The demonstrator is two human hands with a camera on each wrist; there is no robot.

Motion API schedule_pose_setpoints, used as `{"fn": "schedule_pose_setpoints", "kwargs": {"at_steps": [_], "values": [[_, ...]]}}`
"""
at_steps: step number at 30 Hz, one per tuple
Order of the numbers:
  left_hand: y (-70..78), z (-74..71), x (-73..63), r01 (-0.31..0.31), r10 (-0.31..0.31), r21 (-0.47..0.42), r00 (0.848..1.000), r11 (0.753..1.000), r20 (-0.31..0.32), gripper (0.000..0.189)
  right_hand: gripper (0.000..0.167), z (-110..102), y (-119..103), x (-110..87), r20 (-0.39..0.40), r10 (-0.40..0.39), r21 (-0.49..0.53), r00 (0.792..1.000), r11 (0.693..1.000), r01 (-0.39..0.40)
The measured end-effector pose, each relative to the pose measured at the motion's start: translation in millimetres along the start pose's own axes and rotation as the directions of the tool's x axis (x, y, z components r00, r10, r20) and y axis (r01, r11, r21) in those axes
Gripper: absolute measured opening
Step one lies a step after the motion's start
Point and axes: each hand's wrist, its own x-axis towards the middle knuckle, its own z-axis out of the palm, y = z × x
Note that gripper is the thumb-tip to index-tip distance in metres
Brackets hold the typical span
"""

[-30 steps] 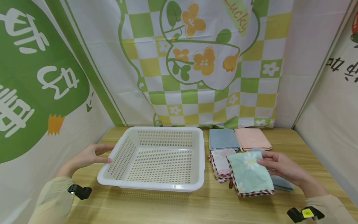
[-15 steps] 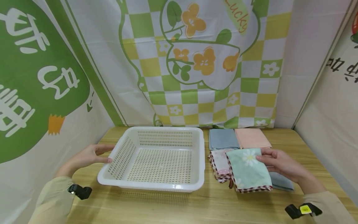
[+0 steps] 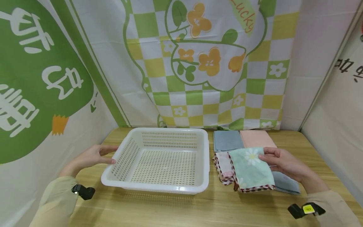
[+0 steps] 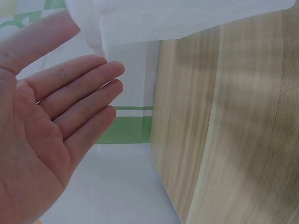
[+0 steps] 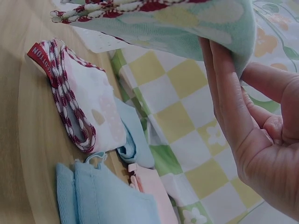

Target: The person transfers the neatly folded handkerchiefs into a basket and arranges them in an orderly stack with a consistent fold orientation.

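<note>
In the head view my right hand [image 3: 286,163] pinches a folded mint-green towel [image 3: 250,171] with a daisy print and checked edging. The right wrist view shows the towel [image 5: 187,35] lifted off the table, between thumb and fingers. Below it and to its left lies a folded white-and-pink towel [image 3: 224,162], partly covered. My left hand [image 3: 89,159] is at the left rim of a white plastic basket [image 3: 154,188], which has nothing in it. In the left wrist view the left hand's fingers [image 4: 77,91] are straight, their tips by the rim.
Behind the held towel lie a folded blue cloth [image 3: 228,140] and a folded pink cloth [image 3: 257,138]. Another blue cloth [image 3: 286,184] lies under the right hand. All rest on a wooden table [image 3: 158,211], with printed fabric [image 3: 198,108] hanging along its back edge.
The right hand has moved the mint-green towel slightly up and back in the head view, covering more of the pink cloth. The left hand stays at the basket; the head view shifts a little.
</note>
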Motion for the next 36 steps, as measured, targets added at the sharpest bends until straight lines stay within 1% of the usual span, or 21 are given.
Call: {"fn": "schedule_pose_setpoints", "kwargs": {"at_steps": [1,3,7,10,13,18,20,22,24,30,36], "values": [[0.2,-0.1,0.4,-0.002,0.002,0.002,1.000,1.000,0.000,0.071,0.048,-0.1,-0.5,-0.1,-0.005,0.003,-0.008,1.000,1.000,-0.003],[0.4,-0.3,1.4,-0.008,0.008,0.003,1.000,1.000,0.000,0.071,0.050,0.2,-1.3,0.8,-0.004,-0.001,-0.008,1.000,1.000,0.001],[1.5,-1.2,2.6,-0.029,0.029,0.001,1.000,1.000,0.002,0.069,0.024,0.1,-2.1,4.6,0.019,-0.036,0.015,0.999,0.999,0.036],[3.3,-2.2,2.3,-0.036,0.036,0.009,0.999,0.999,0.007,0.069,0.015,0.0,-3.2,6.4,0.036,-0.053,0.022,0.998,0.998,0.052],[5.5,-2.6,1.7,-0.031,0.031,0.016,0.999,0.999,0.012,0.069,0.018,0.7,-5.2,7.2,0.029,-0.048,0.020,0.998,0.999,0.048],[4.9,-2.3,2.1,-0.016,0.016,0.010,1.000,1.000,0.015,0.069,0.040,0.7,-7.7,7.1,0.020,-0.044,0.007,0.999,0.999,0.044],[3.2,-2.3,2.9,-0.014,0.013,0.007,1.000,1.000,0.017,0.069,0.035,0.4,-8.1,7.8,0.030,-0.055,0.017,0.998,0.998,0.055],[1.8,-2.2,3.7,-0.013,0.013,0.004,1.000,1.000,0.021,0.070,0.021,0.4,-8.4,9.2,0.041,-0.068,0.035,0.997,0.997,0.066],[1.3,-2.3,4.3,-0.010,0.009,0.002,1.000,1.000,0.022,0.070,0.013,0.3,-8.4,10.5,0.051,-0.080,0.054,0.995,0.996,0.077],[4.9,-2.7,4.4,0.008,-0.008,-0.006,1.000,1.000,0.027,0.070,0.012,-0.3,-8.4,11.2,0.073,-0.110,0.090,0.991,0.991,0.104],[4.3,-2.3,3.4,0.010,-0.009,-0.028,1.000,1.000,0.027,0.070,0.011,-0.8,-9.7,12.0,0.088,-0.127,0.126,0.988,0.985,0.115]]}}
